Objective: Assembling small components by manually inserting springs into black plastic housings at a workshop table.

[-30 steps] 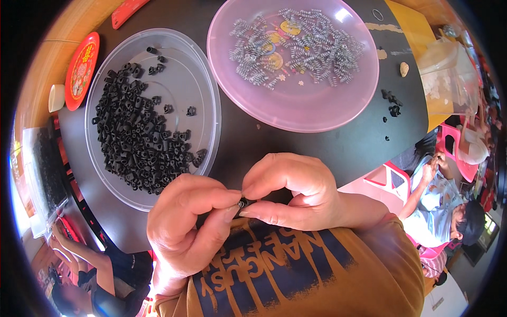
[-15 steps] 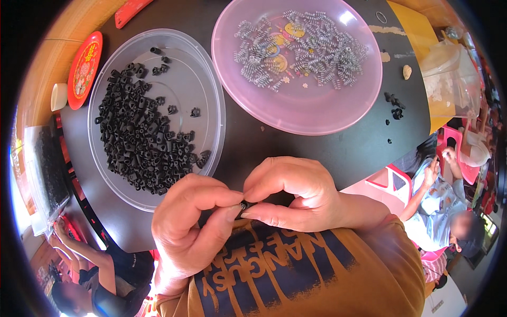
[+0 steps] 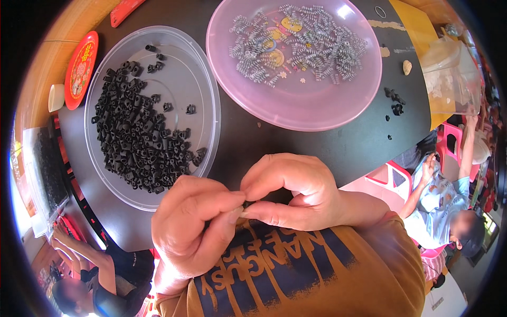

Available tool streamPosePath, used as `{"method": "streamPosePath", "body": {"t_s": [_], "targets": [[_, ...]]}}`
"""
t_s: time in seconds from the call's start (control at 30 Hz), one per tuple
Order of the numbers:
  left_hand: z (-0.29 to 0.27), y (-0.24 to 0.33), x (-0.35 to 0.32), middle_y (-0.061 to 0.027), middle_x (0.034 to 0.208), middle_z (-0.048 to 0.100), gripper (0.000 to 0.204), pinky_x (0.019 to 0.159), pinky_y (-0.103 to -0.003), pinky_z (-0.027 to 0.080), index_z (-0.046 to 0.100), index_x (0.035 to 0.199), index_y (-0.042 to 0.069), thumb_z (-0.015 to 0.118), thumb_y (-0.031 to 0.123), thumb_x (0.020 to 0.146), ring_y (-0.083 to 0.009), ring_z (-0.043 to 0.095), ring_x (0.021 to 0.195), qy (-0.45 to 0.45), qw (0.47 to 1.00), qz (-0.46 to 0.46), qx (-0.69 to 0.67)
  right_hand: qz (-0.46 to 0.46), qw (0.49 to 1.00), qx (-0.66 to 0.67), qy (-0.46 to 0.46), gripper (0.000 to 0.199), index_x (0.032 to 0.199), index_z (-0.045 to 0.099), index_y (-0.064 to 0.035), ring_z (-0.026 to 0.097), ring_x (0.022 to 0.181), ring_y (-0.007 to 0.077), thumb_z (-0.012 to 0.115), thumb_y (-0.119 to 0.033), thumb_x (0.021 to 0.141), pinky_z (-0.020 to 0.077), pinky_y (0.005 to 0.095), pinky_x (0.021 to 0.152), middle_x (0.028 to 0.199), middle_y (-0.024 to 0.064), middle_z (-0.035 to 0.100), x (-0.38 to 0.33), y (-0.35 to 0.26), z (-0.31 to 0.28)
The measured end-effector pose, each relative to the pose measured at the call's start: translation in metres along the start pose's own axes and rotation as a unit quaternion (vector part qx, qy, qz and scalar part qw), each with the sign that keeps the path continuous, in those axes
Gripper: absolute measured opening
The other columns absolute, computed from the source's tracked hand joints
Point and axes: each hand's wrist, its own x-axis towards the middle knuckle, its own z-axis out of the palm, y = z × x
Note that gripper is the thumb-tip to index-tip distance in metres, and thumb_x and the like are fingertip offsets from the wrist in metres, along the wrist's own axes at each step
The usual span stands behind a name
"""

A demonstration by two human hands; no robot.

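Close to my chest, my left hand (image 3: 198, 224) and my right hand (image 3: 293, 193) meet at their fingertips, both closed in a pinch. Between them sits a small black plastic part (image 3: 246, 204), mostly hidden by thumbs and forefingers. Beyond my left hand, a clear round tub lid (image 3: 210, 132) holds a heap of small black plastic parts (image 3: 134, 127). Farther out to the right, a pink plastic plate (image 3: 317, 113) carries a scattered pile of small metal coil springs (image 3: 311, 45).
Several loose black pieces (image 3: 395, 100) lie on the dark table (image 3: 237, 142) at right. A red patterned plate (image 3: 83, 68) and a white cup (image 3: 56, 98) stand at far left. One person (image 3: 441, 195) sits at right, another (image 3: 100, 285) at lower left.
My fingertips have drawn closer around the small part, so less of it and its coil shows. The plates shift slightly up and left in the picture. The person at right has raised an arm.
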Motion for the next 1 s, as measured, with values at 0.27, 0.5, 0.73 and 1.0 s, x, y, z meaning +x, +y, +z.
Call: {"method": "streamPosePath", "body": {"t_s": [0.27, 0.5, 0.73, 1.0], "targets": [[-0.005, 0.000, -0.001, -0.0094, 0.085, 0.062, 0.030, 0.061, -0.029, 0.045, 0.069, 0.098, -0.001, 0.069, -0.003, 0.068, -0.0197, 0.056, 0.068, 0.010, 0.999, 0.047, 0.018, -0.005, 1.000, 0.024, 0.017, 0.019, 0.092, 0.062, 0.0019, 0.063, 0.079, 0.0201, 0.072, 0.006, 0.076, 0.0487, 0.0285, 0.066, 0.090, 0.0130, 0.065, 0.000, 0.000, 0.000], [-0.027, -0.020, 0.036, -0.0097, 0.086, 0.060, 0.021, 0.064, -0.027, 0.047, 0.066, 0.096, -0.001, 0.059, -0.008, 0.078, -0.0203, 0.059, 0.073, 0.126, 0.959, -0.034, 0.250, 0.041, 0.997, 0.062, 0.016, 0.021, 0.097, 0.060, 0.0032, 0.063, 0.082, 0.0165, 0.065, 0.011, 0.079, 0.0489, 0.0264, 0.070, 0.094, 0.0145, 0.063, -0.005, 0.002, -0.001], [-0.041, -0.056, 0.059, -0.0093, 0.089, 0.060, 0.015, 0.073, -0.040, 0.044, 0.064, 0.093, 0.006, 0.063, 0.010, 0.079, -0.0305, 0.057, 0.079, 0.020, 0.896, 0.037, 0.442, 0.067, 0.994, 0.062, 0.067, 0.015, 0.095, 0.059, 0.0015, 0.062, 0.073, 0.0142, 0.067, 0.002, 0.082, 0.0486, 0.0262, 0.065, 0.086, 0.0091, 0.065, -0.007, 0.002, 0.011], [-0.044, -0.031, 0.041, -0.0060, 0.078, 0.060, 0.013, 0.062, -0.027, 0.045, 0.065, 0.094, 0.002, 0.061, 0.002, 0.082, -0.0155, 0.056, 0.069, 0.070, 0.991, -0.053, 0.099, 0.079, 0.990, 0.094, 0.075, 0.014, 0.096, 0.058, 0.0020, 0.062, 0.076, 0.0141, 0.064, 0.002, 0.084, 0.0488, 0.0259, 0.069, 0.088, 0.0099, 0.064, -0.008, 0.000, 0.014]]}}
